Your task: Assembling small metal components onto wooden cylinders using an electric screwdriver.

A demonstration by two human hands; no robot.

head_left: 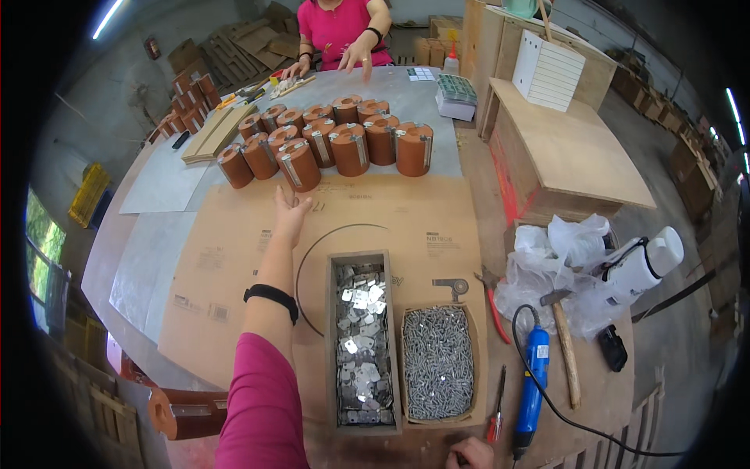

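My left arm stretches forward across the cardboard sheet [234, 227]. At its end my left hand [289, 215] has thumb and forefinger apart, close to the base of a reddish-brown cylinder [299, 166] with a metal strip down its side. I cannot tell whether they touch. Several similar cylinders [349, 150] stand grouped behind it. Another brown cylinder [187, 413] lies sideways at lower left, partly hidden by my sleeve. My right hand [470, 453] is curled at the bottom edge, near a red-handled screwdriver [495, 418]; what it may hold is hidden.
A long box of metal plates [363, 344] and a box of screws [440, 363] sit before me. To their right lie pliers [494, 305], a blue electric screwdriver [534, 383] with a cord, a hammer [566, 352] and plastic bags [547, 266]. A person [344, 35] works opposite.
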